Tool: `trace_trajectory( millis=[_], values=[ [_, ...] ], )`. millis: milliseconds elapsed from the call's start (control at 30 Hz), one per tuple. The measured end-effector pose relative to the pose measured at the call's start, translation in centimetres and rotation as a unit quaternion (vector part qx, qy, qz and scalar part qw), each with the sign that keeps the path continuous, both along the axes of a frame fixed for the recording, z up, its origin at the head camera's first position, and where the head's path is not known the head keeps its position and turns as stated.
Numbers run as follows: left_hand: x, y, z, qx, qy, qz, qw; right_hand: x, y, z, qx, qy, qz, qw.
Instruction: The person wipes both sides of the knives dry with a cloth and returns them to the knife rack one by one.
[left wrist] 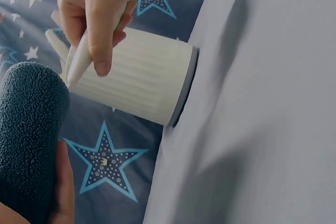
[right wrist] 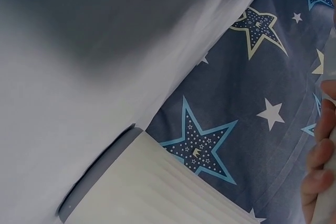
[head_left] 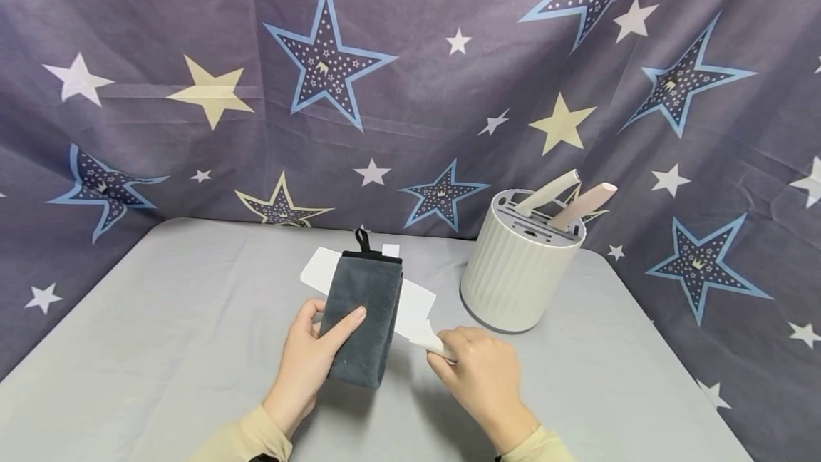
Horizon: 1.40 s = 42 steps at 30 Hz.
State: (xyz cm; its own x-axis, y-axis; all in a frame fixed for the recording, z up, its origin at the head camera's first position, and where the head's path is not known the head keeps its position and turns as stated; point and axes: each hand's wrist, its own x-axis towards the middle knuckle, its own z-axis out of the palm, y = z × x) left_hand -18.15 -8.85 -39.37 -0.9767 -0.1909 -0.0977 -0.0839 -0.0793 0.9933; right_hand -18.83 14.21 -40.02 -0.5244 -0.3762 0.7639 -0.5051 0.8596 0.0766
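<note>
A folded dark grey towel with a black hanging loop is gripped in my left hand, thumb across its front. My right hand holds a kitchen knife by its pale handle, with the broad white blade pointing left. The towel overlaps the middle of the blade in the head view, hiding that part; blade shows on both sides of it. In the left wrist view, the towel's rounded fold is close to the right hand. Only the fingers on the handle show at the right wrist view's edge.
A ribbed cream knife block stands on the grey-covered table, right of the knife. Two handles, one cream and one pinkish, stick out of its slotted top. A star-patterned curtain hangs behind the table.
</note>
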Motion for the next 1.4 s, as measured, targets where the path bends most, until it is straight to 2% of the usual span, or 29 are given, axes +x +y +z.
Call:
trace_trajectory(
  millis=[267,467,867,933,1133,1400],
  values=[
    [0.4,0.6,0.2,-0.012,0.015,-0.020,0.9996,0.0,-0.1,0.0,0.006,0.007,0.006,1.000],
    [0.7,1.0,0.5,-0.031,0.013,-0.030,0.9990,-0.1,-0.2,0.0,0.015,0.023,0.018,0.999],
    [0.6,1.2,0.5,-0.027,0.015,-0.051,0.9982,-0.1,-0.3,0.0,0.028,0.046,0.030,0.998],
    [0.6,1.1,0.7,-0.040,0.019,-0.054,0.9976,-0.1,-0.3,0.0,0.029,0.046,0.029,0.998],
    [0.5,0.6,1.2,-0.124,0.024,-0.054,0.9906,-0.1,-0.4,-0.1,0.029,0.053,0.034,0.998],
    [0.5,0.4,1.3,-0.141,0.021,-0.051,0.9885,-0.1,-0.5,-0.1,0.027,0.058,0.039,0.997]
  ],
)
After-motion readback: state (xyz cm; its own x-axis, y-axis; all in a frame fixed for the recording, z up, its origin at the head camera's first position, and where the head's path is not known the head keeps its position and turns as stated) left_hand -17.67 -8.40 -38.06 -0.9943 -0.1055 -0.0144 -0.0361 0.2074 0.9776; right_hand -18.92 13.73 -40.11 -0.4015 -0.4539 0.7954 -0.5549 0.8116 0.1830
